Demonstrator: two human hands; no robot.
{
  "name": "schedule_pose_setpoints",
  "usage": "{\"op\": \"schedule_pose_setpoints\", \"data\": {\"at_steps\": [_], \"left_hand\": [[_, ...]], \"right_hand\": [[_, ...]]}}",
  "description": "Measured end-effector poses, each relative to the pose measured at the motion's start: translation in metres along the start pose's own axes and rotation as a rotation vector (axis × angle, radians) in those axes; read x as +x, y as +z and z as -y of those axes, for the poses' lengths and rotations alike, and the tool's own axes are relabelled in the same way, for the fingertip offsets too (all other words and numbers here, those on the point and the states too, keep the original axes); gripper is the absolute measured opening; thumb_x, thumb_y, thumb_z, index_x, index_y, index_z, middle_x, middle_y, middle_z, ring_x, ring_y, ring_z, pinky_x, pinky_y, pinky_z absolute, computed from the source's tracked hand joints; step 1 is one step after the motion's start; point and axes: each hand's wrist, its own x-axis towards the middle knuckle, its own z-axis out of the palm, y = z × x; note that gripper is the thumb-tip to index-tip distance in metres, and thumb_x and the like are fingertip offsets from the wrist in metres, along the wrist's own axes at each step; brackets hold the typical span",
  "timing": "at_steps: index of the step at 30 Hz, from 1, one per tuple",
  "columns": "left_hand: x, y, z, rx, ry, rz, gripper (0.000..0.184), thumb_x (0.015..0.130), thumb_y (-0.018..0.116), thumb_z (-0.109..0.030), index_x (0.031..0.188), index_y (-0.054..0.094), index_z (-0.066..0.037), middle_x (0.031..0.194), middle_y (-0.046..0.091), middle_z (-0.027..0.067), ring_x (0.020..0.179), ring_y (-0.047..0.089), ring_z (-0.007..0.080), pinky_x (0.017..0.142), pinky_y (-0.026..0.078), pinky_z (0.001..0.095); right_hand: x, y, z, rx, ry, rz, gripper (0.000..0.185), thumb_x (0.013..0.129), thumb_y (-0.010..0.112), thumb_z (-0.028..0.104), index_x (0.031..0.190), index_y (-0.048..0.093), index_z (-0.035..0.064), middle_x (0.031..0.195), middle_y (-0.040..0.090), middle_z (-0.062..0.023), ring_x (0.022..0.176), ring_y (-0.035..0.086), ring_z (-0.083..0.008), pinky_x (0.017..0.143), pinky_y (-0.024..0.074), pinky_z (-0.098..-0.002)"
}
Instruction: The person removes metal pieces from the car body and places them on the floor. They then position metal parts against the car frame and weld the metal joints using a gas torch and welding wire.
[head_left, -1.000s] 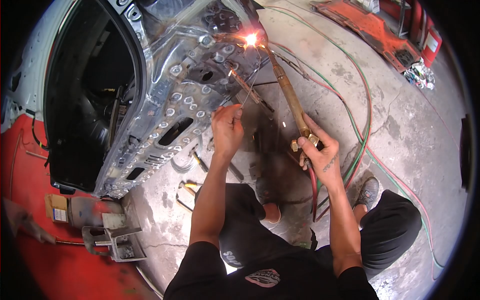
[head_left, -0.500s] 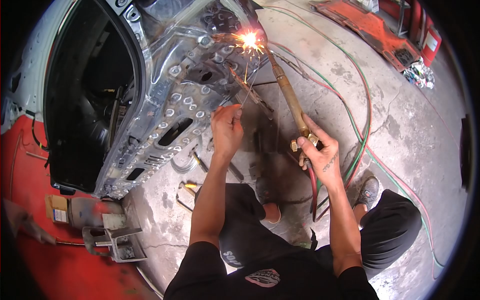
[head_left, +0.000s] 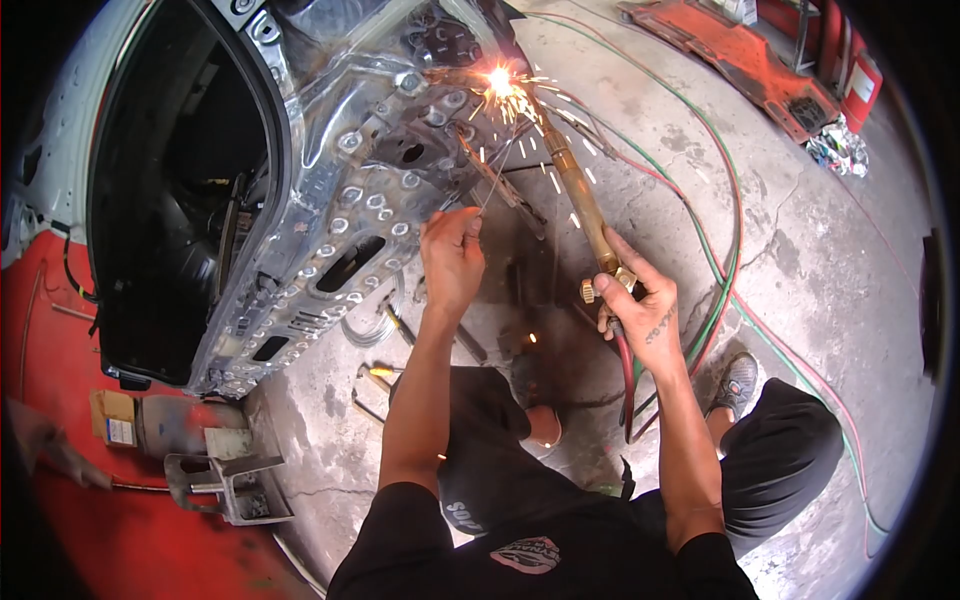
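My right hand (head_left: 640, 300) grips a brass gas welding torch (head_left: 580, 190) by its valve end, fingers wrapped round it. The torch points up and away, its tip lost in a bright glow and sparks (head_left: 502, 82) at the edge of a bare metal car body panel (head_left: 380, 200). Between the pinched fingers of my left hand (head_left: 455, 255) is a thin filler rod (head_left: 495, 180), which slants up toward the glow. Glare hides the rod's far end. A pair of locking pliers (head_left: 515, 205) hangs from the panel's lower edge, just beyond my left hand.
Green and red hoses (head_left: 735, 250) loop over the concrete floor on the right. A red fire extinguisher (head_left: 862, 90) stands at the upper right beside an orange metal part (head_left: 730, 60). Coiled wire (head_left: 370, 325) lies below the panel. A metal bracket (head_left: 235, 490) sits at lower left.
Sparks now fly farther, spreading down and right over the torch, with a few falling near my foot and left arm. Both hands stay almost in place.
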Motion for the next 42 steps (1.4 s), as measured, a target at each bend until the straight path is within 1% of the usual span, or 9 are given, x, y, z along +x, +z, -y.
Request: {"op": "schedule_pose_setpoints", "data": {"at_steps": [8,14,17,23,26,42], "left_hand": [[0.0007,0.0014,0.0002,-0.001,0.033,-0.025,0.01,0.095,0.066,-0.002,0.1,0.075,0.0,0.084,0.072,0.0151,0.078,0.064,0.034,0.089,0.046,0.0427],[0.0014,-0.001,-0.0035,0.006,0.002,-0.001,0.011,0.095,0.066,-0.001,0.1,0.075,0.0,0.086,0.073,0.016,0.077,0.066,0.0339,0.092,0.046,0.0429],[0.0007,0.0005,-0.0016,-0.002,0.025,-0.025,0.011,0.095,0.065,-0.001,0.1,0.076,0.0,0.085,0.073,0.0163,0.077,0.066,0.0336,0.091,0.046,0.0429],[0.0021,-0.0025,-0.0022,0.032,-0.004,0.007,0.011,0.096,0.066,-0.003,0.1,0.076,0.001,0.084,0.073,0.0167,0.076,0.066,0.0342,0.09,0.047,0.0433],[0.0032,0.0007,0.0033,0.024,0.044,-0.031,0.011,0.096,0.066,-0.003,0.1,0.076,0.001,0.083,0.072,0.0164,0.076,0.066,0.0346,0.09,0.047,0.0437],[0.003,-0.0004,-0.0002,0.013,0.01,-0.018,0.01,0.095,0.067,-0.003,0.101,0.075,0.0,0.083,0.072,0.0157,0.076,0.064,0.0349,0.089,0.046,0.0431]], "right_hand": [[0.0001,-0.0006,-0.0002,-0.003,0.004,-0.004,0.055,0.101,0.072,0.012,0.154,0.056,0.0044,0.086,0.071,-0.006,0.057,0.062,-0.0098,0.05,0.0507,-0.0269],[0.0,-0.0003,0.001,0.001,0.011,-0.006,0.055,0.101,0.072,0.012,0.153,0.057,0.0051,0.086,0.07,-0.0058,0.058,0.063,-0.01,0.05,0.0513,-0.0271],[0.0,-0.0004,0.0009,-0.011,0.012,-0.007,0.055,0.101,0.072,0.012,0.153,0.057,0.0051,0.086,0.069,-0.0057,0.058,0.062,-0.01,0.05,0.0516,-0.0271],[-0.0003,-0.0006,0.0001,-0.005,0.02,-0.006,0.055,0.101,0.072,0.012,0.153,0.057,0.0058,0.086,0.069,-0.0053,0.058,0.063,-0.0101,0.05,0.0518,-0.027],[-0.0005,-0.0002,0.0005,0.0,0.024,-0.009,0.055,0.101,0.072,0.012,0.153,0.057,0.0059,0.086,0.069,-0.0053,0.058,0.063,-0.0102,0.05,0.0518,-0.0271],[0.0,-0.0018,0.0009,0.011,0.014,-0.001,0.055,0.1,0.072,0.011,0.152,0.057,0.0029,0.088,0.069,-0.0074,0.058,0.063,-0.0108,0.05,0.0516,-0.0272]]}}
